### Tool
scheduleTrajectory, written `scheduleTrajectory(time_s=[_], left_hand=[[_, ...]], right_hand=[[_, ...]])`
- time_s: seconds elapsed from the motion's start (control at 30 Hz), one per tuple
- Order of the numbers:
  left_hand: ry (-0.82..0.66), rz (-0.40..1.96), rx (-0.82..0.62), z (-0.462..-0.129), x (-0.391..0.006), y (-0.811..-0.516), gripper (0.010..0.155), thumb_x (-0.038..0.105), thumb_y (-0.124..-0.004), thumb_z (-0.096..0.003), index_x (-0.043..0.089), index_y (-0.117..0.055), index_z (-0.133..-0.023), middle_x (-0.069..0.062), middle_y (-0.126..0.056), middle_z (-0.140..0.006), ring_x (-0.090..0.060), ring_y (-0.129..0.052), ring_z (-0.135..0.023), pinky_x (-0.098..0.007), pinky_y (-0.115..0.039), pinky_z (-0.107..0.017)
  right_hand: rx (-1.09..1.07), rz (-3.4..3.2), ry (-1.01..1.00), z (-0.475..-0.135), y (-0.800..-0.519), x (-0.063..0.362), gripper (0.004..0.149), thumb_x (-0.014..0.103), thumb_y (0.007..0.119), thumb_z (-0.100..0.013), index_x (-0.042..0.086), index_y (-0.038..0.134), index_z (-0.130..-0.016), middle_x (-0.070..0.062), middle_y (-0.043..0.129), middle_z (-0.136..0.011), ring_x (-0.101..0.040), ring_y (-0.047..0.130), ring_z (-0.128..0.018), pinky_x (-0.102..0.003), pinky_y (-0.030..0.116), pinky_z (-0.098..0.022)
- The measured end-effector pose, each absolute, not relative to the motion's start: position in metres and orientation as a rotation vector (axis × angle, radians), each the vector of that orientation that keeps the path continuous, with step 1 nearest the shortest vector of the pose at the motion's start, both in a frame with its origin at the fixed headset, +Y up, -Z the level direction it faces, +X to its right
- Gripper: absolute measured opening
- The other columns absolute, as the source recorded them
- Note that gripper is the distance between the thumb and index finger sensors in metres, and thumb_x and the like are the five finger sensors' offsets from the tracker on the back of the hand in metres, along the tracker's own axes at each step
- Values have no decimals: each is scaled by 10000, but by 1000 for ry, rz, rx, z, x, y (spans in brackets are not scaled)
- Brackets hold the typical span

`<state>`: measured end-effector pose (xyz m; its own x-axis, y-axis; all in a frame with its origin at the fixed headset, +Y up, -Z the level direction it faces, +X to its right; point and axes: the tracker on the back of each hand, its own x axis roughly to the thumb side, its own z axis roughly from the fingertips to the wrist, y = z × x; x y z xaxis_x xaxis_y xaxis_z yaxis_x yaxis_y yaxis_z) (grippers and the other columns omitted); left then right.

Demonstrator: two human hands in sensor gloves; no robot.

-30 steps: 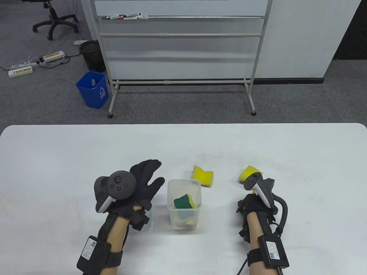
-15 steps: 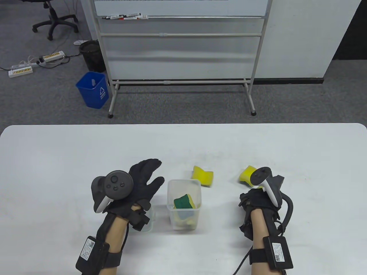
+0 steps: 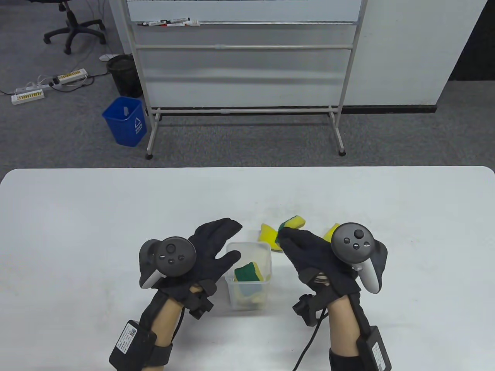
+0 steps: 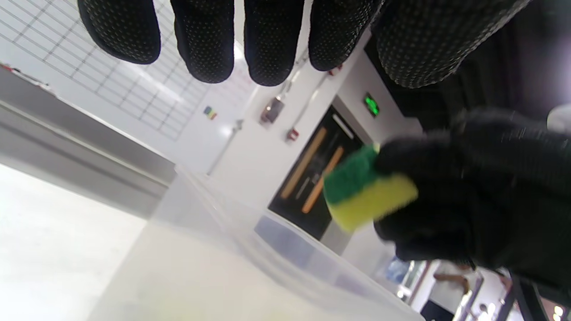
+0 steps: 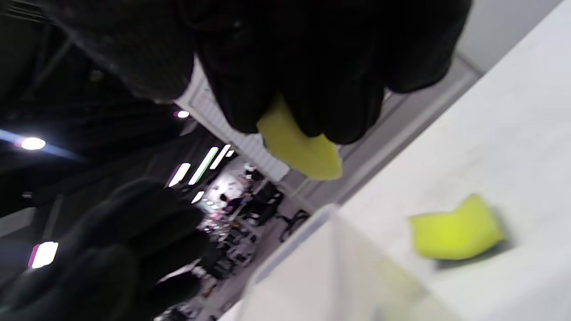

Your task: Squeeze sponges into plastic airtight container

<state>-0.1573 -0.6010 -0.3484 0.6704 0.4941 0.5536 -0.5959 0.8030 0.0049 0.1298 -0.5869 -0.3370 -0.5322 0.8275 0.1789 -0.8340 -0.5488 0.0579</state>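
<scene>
Left hand (image 3: 210, 251) in a black sensor glove, fingers spread wide, hovering at the left rim of the clear plastic square container (image 3: 249, 275) on the white desk (image 3: 77, 232). Green-and-yellow sponges (image 3: 247, 272) already stuffed inside it. Just behind the container, a loose yellow sponge (image 3: 269, 235) lying on the desk. Right hand (image 3: 313, 257) up off the desk, pinching another yellow sponge with a green scrub side (image 3: 292, 223) in its fingertips, right of the container. One more yellow sponge (image 3: 331, 232) peeking out behind that hand.

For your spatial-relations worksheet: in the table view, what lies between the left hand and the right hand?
The clear container with sponges inside lies between the left hand and the right hand, which holds a sponge. The table view shows this.
</scene>
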Motion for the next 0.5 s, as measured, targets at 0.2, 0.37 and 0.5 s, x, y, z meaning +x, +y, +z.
scheduleTrajectory(time_s=[0.2,0.37,0.5], left_hand=[[-615,656,202,-348,-155,-602,678,505,-792,-482,362,-532,-1091,-4,-603,-1200,-393,-626,-1084,-678,-597,-742],[-643,699,196,-350,-157,-603,678,490,-824,-466,333,-574,-1076,1,-669,-1169,-377,-669,-1070,-681,-612,-735],[-645,739,193,-351,-160,-604,664,487,-845,-451,298,-622,-1048,-10,-741,-1118,-360,-728,-1039,-672,-639,-727]], right_hand=[[415,1990,9,-332,-586,106,576,498,790,-480,137,898,-917,-236,904,-925,-409,959,-780,-580,707,-639],[505,1894,89,-333,-589,96,579,506,785,-482,151,886,-929,-222,907,-926,-397,961,-782,-578,704,-645],[540,1833,136,-336,-595,94,580,506,792,-480,155,881,-932,-219,902,-928,-386,962,-786,-576,705,-647]])
